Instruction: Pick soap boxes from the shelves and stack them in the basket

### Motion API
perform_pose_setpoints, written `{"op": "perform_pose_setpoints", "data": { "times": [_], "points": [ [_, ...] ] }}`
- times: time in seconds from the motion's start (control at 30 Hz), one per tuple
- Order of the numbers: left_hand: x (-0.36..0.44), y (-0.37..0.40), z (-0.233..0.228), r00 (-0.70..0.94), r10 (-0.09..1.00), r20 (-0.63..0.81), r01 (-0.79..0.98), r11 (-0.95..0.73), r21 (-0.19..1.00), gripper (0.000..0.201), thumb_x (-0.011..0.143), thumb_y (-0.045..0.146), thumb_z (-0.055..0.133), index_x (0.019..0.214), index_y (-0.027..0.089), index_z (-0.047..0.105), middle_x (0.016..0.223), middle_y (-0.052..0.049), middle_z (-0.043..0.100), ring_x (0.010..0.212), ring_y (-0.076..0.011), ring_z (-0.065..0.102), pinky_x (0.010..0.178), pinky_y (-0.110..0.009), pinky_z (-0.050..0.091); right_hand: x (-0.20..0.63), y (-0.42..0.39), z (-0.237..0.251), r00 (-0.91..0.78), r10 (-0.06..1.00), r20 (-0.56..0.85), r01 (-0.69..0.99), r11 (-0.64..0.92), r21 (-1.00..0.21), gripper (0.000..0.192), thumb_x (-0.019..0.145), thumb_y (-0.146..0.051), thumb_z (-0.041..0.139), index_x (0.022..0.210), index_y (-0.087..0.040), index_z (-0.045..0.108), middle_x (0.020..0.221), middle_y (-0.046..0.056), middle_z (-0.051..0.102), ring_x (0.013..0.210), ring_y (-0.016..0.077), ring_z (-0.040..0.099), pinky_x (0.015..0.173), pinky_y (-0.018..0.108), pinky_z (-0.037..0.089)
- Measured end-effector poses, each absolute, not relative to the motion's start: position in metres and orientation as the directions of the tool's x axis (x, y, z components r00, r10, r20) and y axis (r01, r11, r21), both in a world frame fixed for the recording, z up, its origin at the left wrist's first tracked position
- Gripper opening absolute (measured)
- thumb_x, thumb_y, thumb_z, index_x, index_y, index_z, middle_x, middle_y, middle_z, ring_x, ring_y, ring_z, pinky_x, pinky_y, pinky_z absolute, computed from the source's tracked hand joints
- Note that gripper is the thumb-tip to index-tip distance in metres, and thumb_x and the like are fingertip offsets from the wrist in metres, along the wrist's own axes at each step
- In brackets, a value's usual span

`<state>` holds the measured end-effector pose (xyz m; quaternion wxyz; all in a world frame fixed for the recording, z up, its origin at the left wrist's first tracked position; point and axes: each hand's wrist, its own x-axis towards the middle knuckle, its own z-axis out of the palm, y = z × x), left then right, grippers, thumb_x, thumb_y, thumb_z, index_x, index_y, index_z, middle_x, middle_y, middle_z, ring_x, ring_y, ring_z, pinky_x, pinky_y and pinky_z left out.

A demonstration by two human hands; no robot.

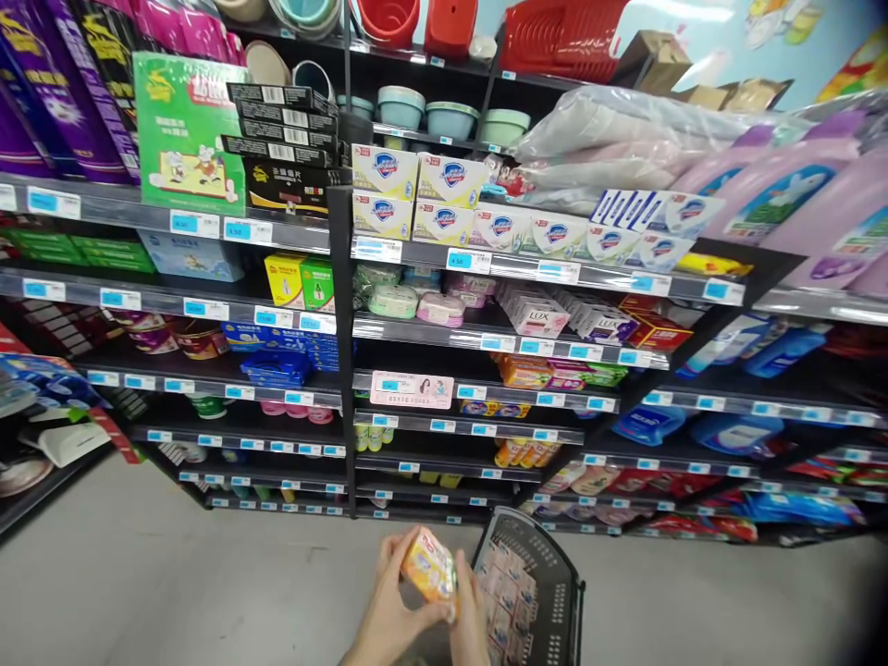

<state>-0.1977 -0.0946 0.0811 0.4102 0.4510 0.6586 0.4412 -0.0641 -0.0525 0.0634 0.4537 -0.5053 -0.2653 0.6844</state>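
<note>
L fingers (400,555) & R fingers (462,581) hold glossy, boxy orange-yellow pkt (430,564) nr black perforated plastic basket (561,569).

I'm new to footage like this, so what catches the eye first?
Probably the orange-and-yellow pack held between the left hand and right hand, low at the centre. After that, perhaps the red plastic ware along the top, and the large green box with cartoon figures at upper left.
</note>
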Motion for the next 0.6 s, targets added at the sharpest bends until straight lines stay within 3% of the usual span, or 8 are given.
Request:
{"op": "perform_pose_setpoints", "data": {
  "times": [0.1,0.2,0.33,0.43,0.5,0.6],
  "points": [
    [-0.206,-0.1,0.072,-0.181,0.952,-0.245,0.018,0.253,0.967,0.075,0.073,0.079,0.065,0.137,0.039,0.066,0.119,-0.009,0.067,0.113,-0.0338,0.067,0.087,-0.044,0.059,-0.044,-0.063,0.063,-0.115,0.847,-0.519,-0.402,-0.517,-0.755,0.073,0.062,-0.083,0.082,0.094,-0.018,0.071,0.079,0.006,0.079,0.069,0.0279,0.076,0.05,0.032,0.058],
    [-0.207,-0.098,0.072,-0.115,0.923,-0.367,-0.175,0.345,0.922,0.082,0.072,0.094,0.053,0.125,0.035,0.071,0.099,-0.006,0.07,0.103,-0.0313,0.07,0.079,-0.039,0.057,-0.038,-0.075,0.07,-0.145,0.837,-0.528,-0.46,-0.529,-0.713,0.074,0.057,-0.083,0.085,0.092,-0.02,0.07,0.078,0.005,0.078,0.063,0.025,0.074,0.042,0.028,0.049],
    [-0.198,-0.1,0.086,-0.039,0.941,-0.337,-0.322,0.307,0.895,0.078,0.081,0.089,0.056,0.12,0.023,0.071,0.107,-0.009,0.074,0.086,-0.0242,0.07,0.061,-0.028,0.051,-0.045,-0.081,0.08,-0.149,0.828,-0.54,-0.498,-0.535,-0.683,0.074,0.06,-0.083,0.084,0.097,-0.02,0.069,0.078,0.004,0.078,0.06,0.0226,0.072,0.043,0.027,0.048],
    [-0.193,-0.108,0.094,-0.109,0.934,-0.341,-0.351,0.285,0.892,0.08,0.081,0.088,0.059,0.122,0.02,0.069,0.102,-0.01,0.076,0.07,-0.0195,0.066,0.048,-0.023,0.041,-0.052,-0.082,0.084,-0.157,0.832,-0.532,-0.49,-0.533,-0.69,0.075,0.063,-0.085,0.081,0.098,-0.02,0.067,0.075,0.003,0.076,0.058,0.0221,0.07,0.044,0.027,0.047],
    [-0.194,-0.114,0.093,-0.169,0.923,-0.345,-0.356,0.269,0.895,0.079,0.081,0.087,0.061,0.121,0.02,0.071,0.096,-0.009,0.076,0.067,-0.0188,0.064,0.049,-0.023,0.04,-0.055,-0.084,0.083,-0.181,0.828,-0.531,-0.467,-0.548,-0.694,0.076,0.064,-0.086,0.08,0.098,-0.019,0.068,0.077,0.004,0.076,0.061,0.0232,0.072,0.045,0.027,0.047],
    [-0.2,-0.123,0.086,-0.193,0.925,-0.327,-0.392,0.233,0.89,0.075,0.083,0.084,0.062,0.113,0.017,0.076,0.098,-0.011,0.077,0.078,-0.023,0.069,0.061,-0.027,0.051,-0.056,-0.091,0.077,-0.195,0.812,-0.55,-0.45,-0.572,-0.686,0.077,0.063,-0.088,0.079,0.097,-0.02,0.07,0.083,0.006,0.078,0.068,0.025,0.075,0.046,0.028,0.049]
  ]
}}
